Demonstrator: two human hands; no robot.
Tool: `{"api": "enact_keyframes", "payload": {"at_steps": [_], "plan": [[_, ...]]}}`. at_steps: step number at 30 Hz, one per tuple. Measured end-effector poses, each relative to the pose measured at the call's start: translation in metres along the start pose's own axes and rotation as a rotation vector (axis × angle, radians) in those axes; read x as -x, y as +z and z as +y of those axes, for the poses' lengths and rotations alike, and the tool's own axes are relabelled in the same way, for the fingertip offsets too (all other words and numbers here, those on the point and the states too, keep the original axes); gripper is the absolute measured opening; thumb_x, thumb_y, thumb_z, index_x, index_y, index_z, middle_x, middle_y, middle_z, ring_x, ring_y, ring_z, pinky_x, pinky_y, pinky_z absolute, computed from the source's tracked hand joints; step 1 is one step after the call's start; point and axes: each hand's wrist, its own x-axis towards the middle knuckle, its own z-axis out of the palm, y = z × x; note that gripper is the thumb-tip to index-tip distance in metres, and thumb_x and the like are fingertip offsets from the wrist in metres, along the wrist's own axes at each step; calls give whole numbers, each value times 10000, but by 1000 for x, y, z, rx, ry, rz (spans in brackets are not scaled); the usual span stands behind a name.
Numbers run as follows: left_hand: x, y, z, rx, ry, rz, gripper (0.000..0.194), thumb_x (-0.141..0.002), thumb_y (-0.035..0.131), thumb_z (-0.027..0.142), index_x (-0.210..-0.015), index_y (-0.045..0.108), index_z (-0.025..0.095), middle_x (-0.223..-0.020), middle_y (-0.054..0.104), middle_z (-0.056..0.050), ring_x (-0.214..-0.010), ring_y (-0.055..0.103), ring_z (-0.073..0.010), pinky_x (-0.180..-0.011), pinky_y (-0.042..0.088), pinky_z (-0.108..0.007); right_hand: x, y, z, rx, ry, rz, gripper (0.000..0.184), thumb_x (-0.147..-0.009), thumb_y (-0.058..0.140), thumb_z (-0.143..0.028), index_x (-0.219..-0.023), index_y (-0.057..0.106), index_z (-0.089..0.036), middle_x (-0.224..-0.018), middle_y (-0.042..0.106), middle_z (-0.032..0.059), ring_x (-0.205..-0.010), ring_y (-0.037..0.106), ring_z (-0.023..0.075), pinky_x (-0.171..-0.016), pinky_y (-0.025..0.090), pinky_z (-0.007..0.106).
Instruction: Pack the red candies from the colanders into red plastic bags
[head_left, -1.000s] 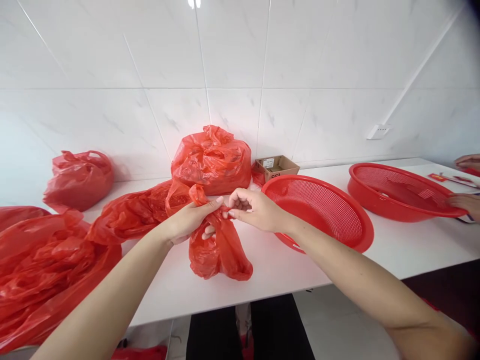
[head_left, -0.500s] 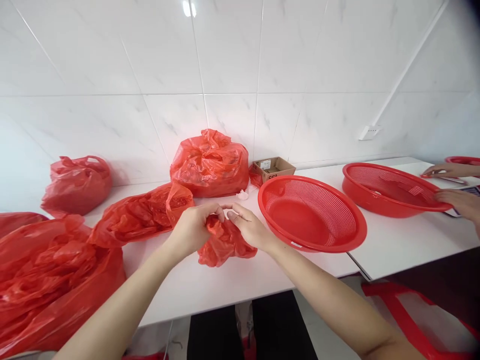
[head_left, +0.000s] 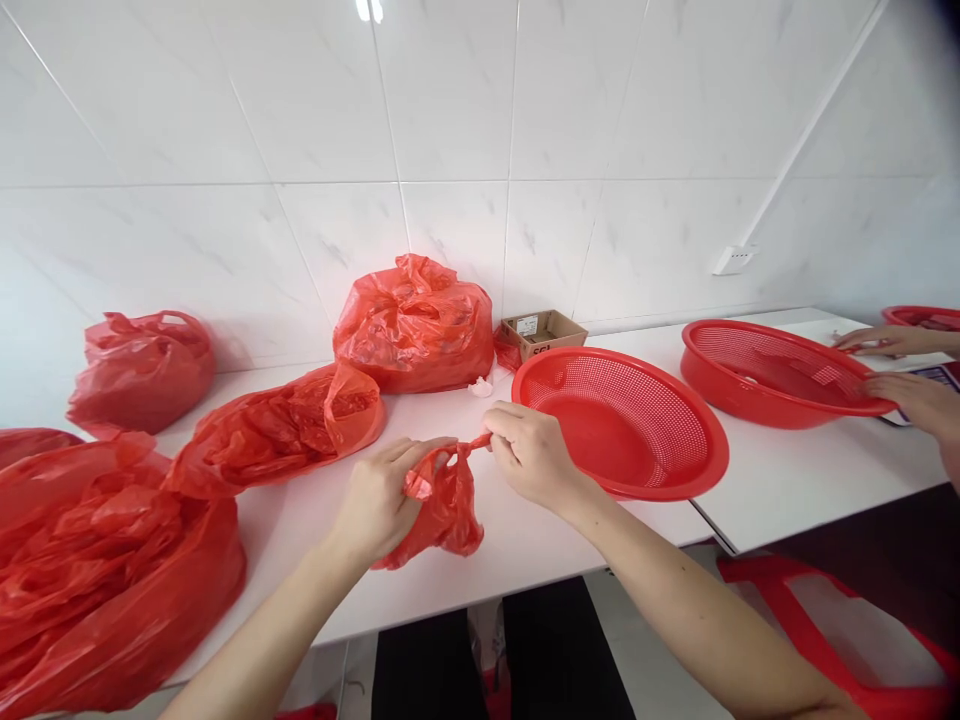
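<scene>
A small red plastic bag hangs between both hands just above the white table. My left hand is closed around the bag's body and upper left edge. My right hand pinches a twisted handle strip of the same bag, pulled to the right. A round red perforated basket sits directly right of my right hand, almost touching it.
Several filled red bags lie on the left, middle and back. A small cardboard box stands by the wall. A second red basket sits at the right, where another person's hands rest.
The bag was bunched on the table under both hands; now it is lifted slightly and my right hand has drawn a handle strip out to the right.
</scene>
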Motion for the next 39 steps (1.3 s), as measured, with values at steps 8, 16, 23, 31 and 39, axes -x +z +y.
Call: {"api": "enact_keyframes", "payload": {"at_steps": [8, 16, 23, 31, 39], "plan": [[25, -34, -34, 189, -160, 103, 216, -906, 551, 331, -897, 743, 230, -1069, 685, -95, -1026, 585, -261, -892, 450, -352, -9, -33, 65, -62, 452, -68, 182, -710, 445, -117, -553, 382, -184, -563, 394, -1, -590, 339, 137, -565, 181, 284], [-17, 17, 6, 1032, -434, -82, 448, -929, 461, 527, -1224, 631, 235, -1209, 664, -97, -1178, 567, -258, -1048, 391, -408, -32, -18, 38, -684, 523, -285, 145, -762, 414, -232, -749, 542, -164, -730, 584, 24, -633, 546, 116, -650, 468, 276], [-37, 50, 9, 974, -497, -58, 280, -741, 745, 399, -782, 636, 143, -816, 690, -45, -874, 648, -234, -841, 480, -360, -41, 4, 3, -574, 317, -440, 168, -769, 475, -127, -744, 636, -168, -696, 628, 0, -687, 581, 121, -684, 462, 263], [-34, 55, 4, 928, -522, 41, 326, -782, 688, 417, -975, 649, 157, -943, 700, -84, -947, 643, -261, -840, 485, -376, -37, 22, 15, -539, 157, -285, 246, -919, 525, -399, -1011, 655, -211, -1176, 573, 56, -1098, 529, 166, -907, 428, 303], [-27, 45, 0, 951, -525, -3, 335, -846, 630, 394, -621, 559, 155, -671, 591, -9, -655, 552, -141, -704, 438, -288, -23, 39, 42, -308, 322, -180, 131, -957, 421, -350, -953, 463, -226, -662, 502, -57, -590, 487, 126, -627, 367, 258]]}}
